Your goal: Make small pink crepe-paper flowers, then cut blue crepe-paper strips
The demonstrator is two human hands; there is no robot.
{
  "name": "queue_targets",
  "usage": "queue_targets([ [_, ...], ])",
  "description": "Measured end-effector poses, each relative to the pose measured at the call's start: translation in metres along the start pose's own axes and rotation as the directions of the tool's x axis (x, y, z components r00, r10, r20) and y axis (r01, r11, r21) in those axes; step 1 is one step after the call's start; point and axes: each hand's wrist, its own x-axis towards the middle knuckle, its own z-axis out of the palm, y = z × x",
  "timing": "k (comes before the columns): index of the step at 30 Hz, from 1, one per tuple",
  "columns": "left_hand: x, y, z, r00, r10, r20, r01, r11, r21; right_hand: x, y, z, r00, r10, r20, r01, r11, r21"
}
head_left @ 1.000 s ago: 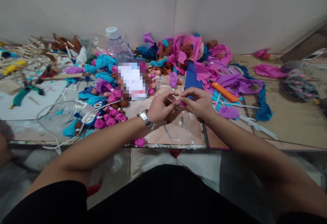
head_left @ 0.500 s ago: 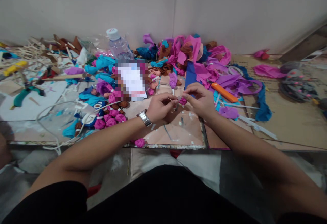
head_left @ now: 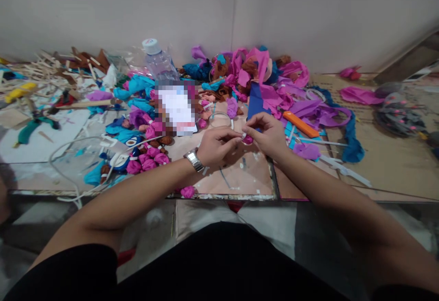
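Note:
My left hand (head_left: 217,145), with a metal watch (head_left: 194,159) at the wrist, is closed in a pinch at the small pink crepe-paper ball (head_left: 248,140). From the other side my right hand (head_left: 269,135) pinches the same ball, its thumb and forefinger nearly touching the left fingertips. Between the fingertips shows a small white strip (head_left: 243,135), wrapped on or lying against the ball; which of these I cannot tell. Fingers hide much of the ball. Left of my left hand lie several finished-looking pink balls (head_left: 149,160) with white bands.
A phone (head_left: 178,111) lies beyond my left hand, near a clear bottle (head_left: 159,61). Crepe-paper strips (head_left: 254,65) heap along the wall. An orange cutter (head_left: 301,124) lies right of my right hand. A white cable (head_left: 65,147) loops at left, near green-handled pliers (head_left: 29,129).
The fingertips have shifted slightly around the pink ball, and it is now more covered. The white strip shows more plainly between them. Both arms stay nearly in place.

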Motion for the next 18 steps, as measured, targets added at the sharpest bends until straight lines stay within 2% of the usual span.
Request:
queue_targets([
  [5, 0.002, -0.007, 0.001, 0.990, -0.130, -0.058, 0.123, 0.985, -0.117, 0.000, -0.008, -0.002, 0.993, -0.117, 0.006, 0.117, 0.989, -0.090],
  [9, 0.004, -0.006, 0.001, 0.976, -0.176, -0.127, 0.148, 0.968, -0.200, -0.001, -0.010, -0.003, 0.985, -0.172, 0.014, 0.171, 0.965, -0.199],
  [11, 0.004, -0.005, 0.001, 0.971, -0.194, -0.139, 0.159, 0.961, -0.228, -0.002, -0.006, -0.002, 0.992, -0.124, 0.017, 0.126, 0.979, -0.160],
  [14, 0.005, -0.004, 0.002, 0.965, -0.219, -0.146, 0.179, 0.953, -0.245, -0.005, 0.001, 0.004, 0.999, 0.018, 0.047, -0.017, 1.000, -0.006],
  [18, 0.004, -0.006, 0.002, 0.961, -0.237, -0.142, 0.193, 0.943, -0.270, -0.008, 0.006, 0.010, 0.984, 0.122, 0.126, -0.142, 0.977, 0.159],
])
